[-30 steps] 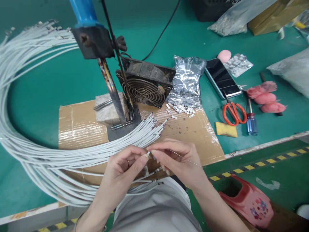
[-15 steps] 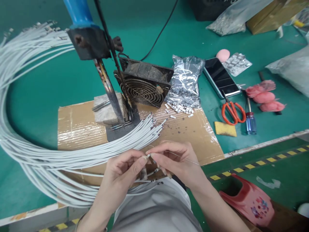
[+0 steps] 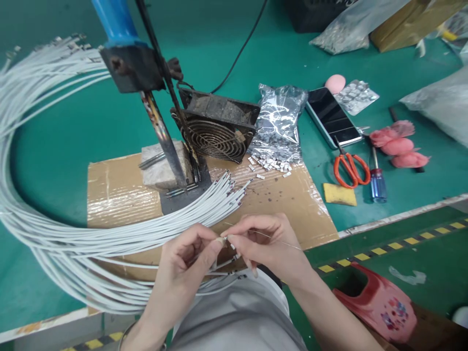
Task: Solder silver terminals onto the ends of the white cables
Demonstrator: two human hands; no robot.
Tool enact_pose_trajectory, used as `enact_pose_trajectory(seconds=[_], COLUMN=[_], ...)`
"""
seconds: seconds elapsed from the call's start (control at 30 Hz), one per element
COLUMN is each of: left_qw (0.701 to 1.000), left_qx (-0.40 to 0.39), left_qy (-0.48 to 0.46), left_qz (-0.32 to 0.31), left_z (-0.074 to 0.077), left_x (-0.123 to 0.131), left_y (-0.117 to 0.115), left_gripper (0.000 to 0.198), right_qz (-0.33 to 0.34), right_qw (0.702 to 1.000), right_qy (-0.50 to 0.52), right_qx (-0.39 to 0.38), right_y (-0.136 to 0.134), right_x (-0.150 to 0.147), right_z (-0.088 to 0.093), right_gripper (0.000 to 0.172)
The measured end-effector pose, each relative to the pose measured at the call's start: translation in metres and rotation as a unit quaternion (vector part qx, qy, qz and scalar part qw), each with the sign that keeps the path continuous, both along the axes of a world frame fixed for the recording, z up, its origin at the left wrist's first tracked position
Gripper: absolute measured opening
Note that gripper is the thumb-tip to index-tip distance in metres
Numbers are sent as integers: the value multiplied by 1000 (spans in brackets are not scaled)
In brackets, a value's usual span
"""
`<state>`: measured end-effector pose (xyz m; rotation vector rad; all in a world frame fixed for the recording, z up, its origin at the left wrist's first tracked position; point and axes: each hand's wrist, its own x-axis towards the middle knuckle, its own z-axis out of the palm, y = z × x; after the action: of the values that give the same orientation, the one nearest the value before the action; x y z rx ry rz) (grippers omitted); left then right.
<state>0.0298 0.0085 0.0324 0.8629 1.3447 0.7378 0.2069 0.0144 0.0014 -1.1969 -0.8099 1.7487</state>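
Note:
My left hand is closed in a pinch, thumb against forefinger, at what looks like the end of a white cable; the fingers cover most of it. Tip to tip with it, my right hand pinches at the same small whitish end piece. A thin silvery solder wire runs through the right hand and sticks out past the forefinger. Just beyond both hands lies a thick bundle of white cables, their dark-tipped ends fanned on cardboard. More cable ends show below the fingers.
A blue-handled soldering iron is clamped tip-down by a pale block. Behind stands a dusty fan. Small white connectors spill from a clear bag. Rightward lie a phone, orange scissors, a screwdriver and a yellow sponge.
Both hands keep their pinch with fingertips together. The fingers shift slightly, and the whitish piece between them shows less than before. The view has moved a little.

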Motion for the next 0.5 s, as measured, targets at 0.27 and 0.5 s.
enact_pose_trajectory(seconds=[0.27,0.5], left_qw=[1000,999], left_qx=[-26,11], left_qy=[5,29], left_qz=[-13,10], left_z=[-1,5], left_x=[-2,7], left_y=[0,0], left_gripper=[29,24], right_qz=[1,45], right_qw=[998,993], right_qy=[-53,-73], right_qx=[29,79], right_y=[-1,2], right_x=[3,12], right_z=[11,17], right_gripper=[25,13])
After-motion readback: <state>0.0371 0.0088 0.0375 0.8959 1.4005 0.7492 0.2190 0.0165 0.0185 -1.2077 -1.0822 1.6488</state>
